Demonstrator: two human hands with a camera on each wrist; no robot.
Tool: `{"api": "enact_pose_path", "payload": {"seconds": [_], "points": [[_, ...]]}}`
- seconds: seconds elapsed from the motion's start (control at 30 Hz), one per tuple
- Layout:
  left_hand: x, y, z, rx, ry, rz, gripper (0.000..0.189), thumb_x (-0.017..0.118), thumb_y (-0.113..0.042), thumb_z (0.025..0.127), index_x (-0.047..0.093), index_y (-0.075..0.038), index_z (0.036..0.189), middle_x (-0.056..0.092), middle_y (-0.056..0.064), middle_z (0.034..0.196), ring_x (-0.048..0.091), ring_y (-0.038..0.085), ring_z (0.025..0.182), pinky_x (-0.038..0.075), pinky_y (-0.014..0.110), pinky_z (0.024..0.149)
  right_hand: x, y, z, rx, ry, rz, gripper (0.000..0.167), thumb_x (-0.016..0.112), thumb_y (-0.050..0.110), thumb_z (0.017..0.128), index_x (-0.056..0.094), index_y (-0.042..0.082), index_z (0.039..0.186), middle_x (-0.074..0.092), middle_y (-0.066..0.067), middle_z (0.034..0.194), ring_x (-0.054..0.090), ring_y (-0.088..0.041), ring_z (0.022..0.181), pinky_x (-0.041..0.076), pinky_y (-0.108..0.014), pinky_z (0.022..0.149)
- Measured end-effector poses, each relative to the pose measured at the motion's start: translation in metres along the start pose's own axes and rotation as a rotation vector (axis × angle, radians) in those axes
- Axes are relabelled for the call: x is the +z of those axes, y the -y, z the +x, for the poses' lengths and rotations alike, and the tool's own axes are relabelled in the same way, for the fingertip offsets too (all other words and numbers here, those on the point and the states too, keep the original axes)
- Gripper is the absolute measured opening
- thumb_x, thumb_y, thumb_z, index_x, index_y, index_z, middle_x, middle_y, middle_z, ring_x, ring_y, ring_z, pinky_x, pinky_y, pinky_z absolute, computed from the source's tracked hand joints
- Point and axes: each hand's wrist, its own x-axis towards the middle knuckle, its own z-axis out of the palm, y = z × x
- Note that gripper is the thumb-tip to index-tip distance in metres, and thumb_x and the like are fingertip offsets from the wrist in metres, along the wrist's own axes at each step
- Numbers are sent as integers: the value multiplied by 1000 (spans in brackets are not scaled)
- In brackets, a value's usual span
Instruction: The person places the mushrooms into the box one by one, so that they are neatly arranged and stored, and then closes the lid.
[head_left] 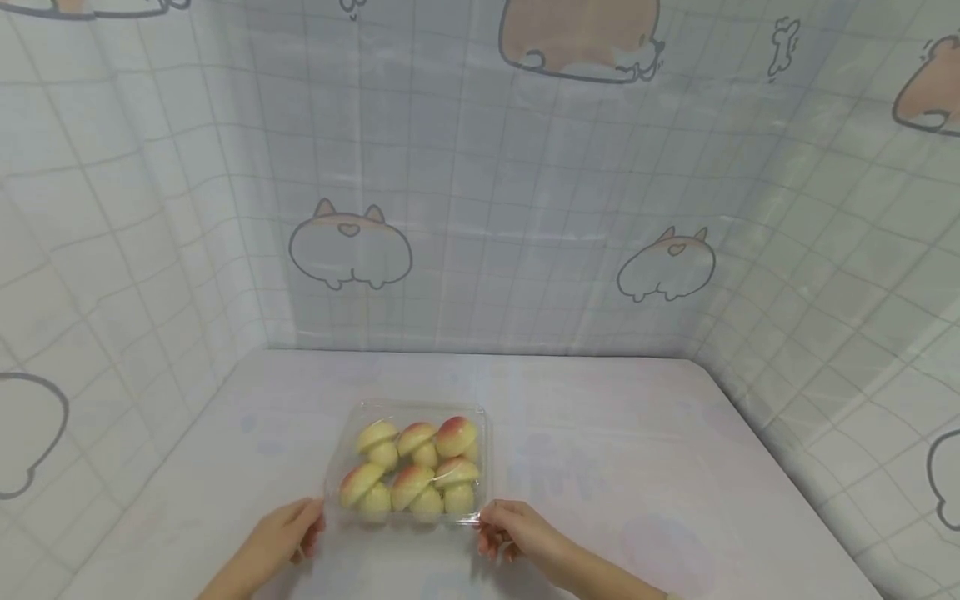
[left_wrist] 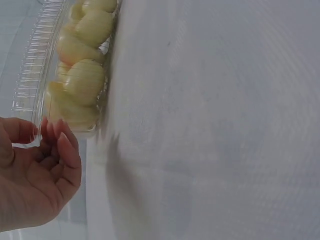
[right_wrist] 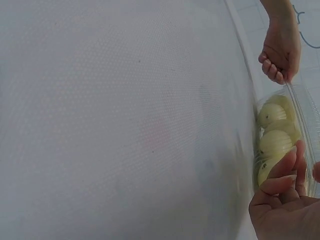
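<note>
A clear plastic clamshell box (head_left: 420, 409) sits on the table in front of me, its lid closed. Inside lie several yellow mushroom-shaped pieces (head_left: 411, 485) with reddish caps, in two rows. My left hand (head_left: 281, 533) pinches the box's rim at the near left corner. Thumb and fingertips meet over the ribbed plastic edge (left_wrist: 34, 75) in the left wrist view. At the near right corner my right hand (head_left: 521, 537) pinches the same rim. The right wrist view shows its fingers (right_wrist: 286, 167) and thumb on either side of the edge.
The pale table (head_left: 600, 433) stretches away on the right of the box and behind it. White grid-patterned curtains (head_left: 487, 183) with cartoon dogs hang at the back and on both sides.
</note>
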Motion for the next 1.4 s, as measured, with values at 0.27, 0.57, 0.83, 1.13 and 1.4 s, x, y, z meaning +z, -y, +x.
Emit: {"api": "enact_pose_path", "payload": {"seconds": [0.27, 0.57, 0.83, 1.13, 1.4], "points": [[-3, 2, 2, 3, 98, -147, 37, 32, -19, 105, 50, 1, 79, 46, -1, 67, 48, 12, 60, 46, 24, 54, 3, -4, 3, 8, -26, 5, 26, 49, 23, 92, 60, -1, 89, 59, 5, 63, 51, -8, 56, 33, -20, 50], [2, 10, 1, 30, 100, -217, 36, 35, -13, 104, 42, 8, 75, 42, 0, 64, 44, 9, 57, 43, 23, 54, 4, -5, 1, -10, 4, 83, 12, 49, 16, 91, 55, 11, 82, 55, 4, 64, 46, -6, 57, 32, -18, 50], [9, 4, 2, -30, -72, -116, 35, 40, -15, 101, 49, -3, 70, 48, 2, 62, 48, 13, 56, 45, 24, 53, 3, -5, 0, -1, -3, 118, 13, 51, 17, 91, 55, 12, 79, 54, 4, 63, 46, -6, 55, 32, -18, 49], [-3, 0, 5, -68, -29, -35, 51, 30, -30, 106, 58, 0, 76, 55, 2, 64, 53, 16, 60, 47, 27, 55, -5, -6, -4, -15, -35, -35, 32, 54, 27, 94, 61, -4, 95, 58, 3, 68, 49, -10, 59, 37, -21, 54], [-32, -8, 19, 6, 12, 164, 59, 23, -41, 106, 61, -1, 84, 59, 2, 71, 56, 18, 68, 47, 30, 59, -27, 8, -7, -76, 18, -267, 33, 54, 32, 97, 63, 0, 97, 65, 2, 74, 58, -11, 66, 43, -23, 57]]}}
